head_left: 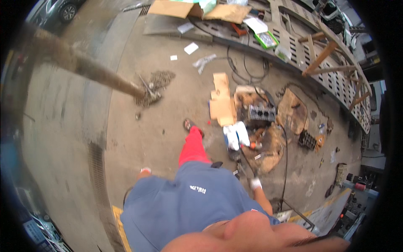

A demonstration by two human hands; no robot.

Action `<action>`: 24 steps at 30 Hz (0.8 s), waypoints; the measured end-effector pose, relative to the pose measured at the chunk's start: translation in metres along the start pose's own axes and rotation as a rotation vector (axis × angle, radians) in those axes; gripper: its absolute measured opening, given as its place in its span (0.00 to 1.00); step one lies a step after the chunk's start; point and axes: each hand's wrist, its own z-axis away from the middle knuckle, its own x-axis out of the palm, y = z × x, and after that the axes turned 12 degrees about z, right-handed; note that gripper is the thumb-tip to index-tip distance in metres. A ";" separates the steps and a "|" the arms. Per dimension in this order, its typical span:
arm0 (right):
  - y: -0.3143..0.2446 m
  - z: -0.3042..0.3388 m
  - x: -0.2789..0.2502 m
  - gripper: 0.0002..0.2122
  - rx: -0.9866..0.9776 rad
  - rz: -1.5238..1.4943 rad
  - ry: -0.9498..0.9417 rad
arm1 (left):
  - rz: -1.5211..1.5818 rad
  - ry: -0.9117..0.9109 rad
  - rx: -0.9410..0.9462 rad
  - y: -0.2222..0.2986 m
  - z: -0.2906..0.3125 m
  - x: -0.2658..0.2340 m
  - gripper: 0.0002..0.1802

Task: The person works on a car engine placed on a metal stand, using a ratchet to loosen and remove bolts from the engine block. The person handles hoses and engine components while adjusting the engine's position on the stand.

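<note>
My left hand [145, 170], in a white glove, hangs low beside my left hip and shows only in part, its fingers mostly hidden. On the other side my right hand [255, 183], also white-gloved, is down next to my hip. It is nearest to a grey metal tool [240, 169] and a dark hose; whether it grips either is too small to make out. Ahead to the right, an engine block [262, 113] with round bores sits on oil-stained cardboard [268, 147]. Closer to me stands a white wrapped bundle [236, 135], with an orange-ended tool [255, 145] beside it.
A thick post [96, 72] rises at left. A slotted metal platform [289, 46] with a wooden stand [325, 56] crosses the far right. Black hoses [247, 75] lie on the concrete floor. A floor grate [97, 172] runs at left. A chain [307, 140] lies right.
</note>
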 end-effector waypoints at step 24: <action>-0.580 -0.501 -0.879 0.20 -0.088 -0.159 -0.019 | 1.369 0.226 -0.308 0.129 -0.258 -0.658 0.25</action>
